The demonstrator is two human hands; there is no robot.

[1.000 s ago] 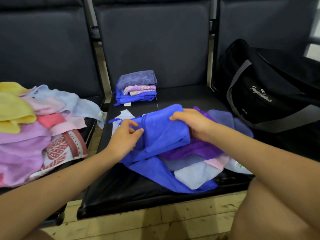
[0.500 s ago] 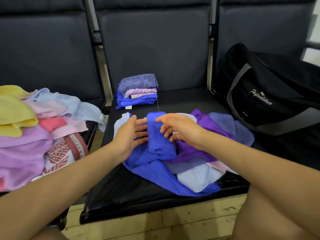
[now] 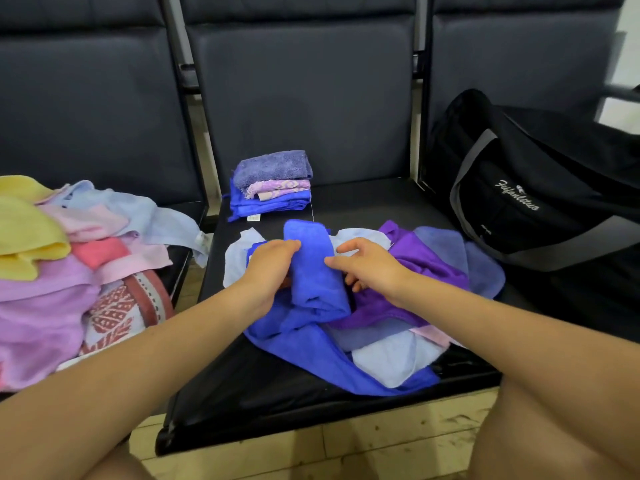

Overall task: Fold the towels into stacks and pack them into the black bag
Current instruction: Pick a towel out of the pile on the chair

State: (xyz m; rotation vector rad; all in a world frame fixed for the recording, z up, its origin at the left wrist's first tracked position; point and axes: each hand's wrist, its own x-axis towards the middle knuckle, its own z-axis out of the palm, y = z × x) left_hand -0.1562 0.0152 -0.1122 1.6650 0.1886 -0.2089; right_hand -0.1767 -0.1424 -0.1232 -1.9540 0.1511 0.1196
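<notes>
Left hand [image 3: 268,268] and right hand [image 3: 370,266] grip a plush, narrow-folded blue towel [image 3: 317,271] from both sides at mid-seat, atop a rumpled pile of loose towels [image 3: 426,271]; lower fingers hidden. Folded stack [image 3: 272,183] at seat's back edge. Black bag [image 3: 540,188], smooth fabric w/ grey straps, on next seat, cut off at right.

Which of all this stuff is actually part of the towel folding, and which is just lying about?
Part of the job:
- blue towel, folded narrow, held between left hand and right hand
- folded stack behind it
- loose towels on the middle seat
- unfolded pile on the left seat
- black bag on the right seat

Just there:
- dark seats
- floor
</notes>
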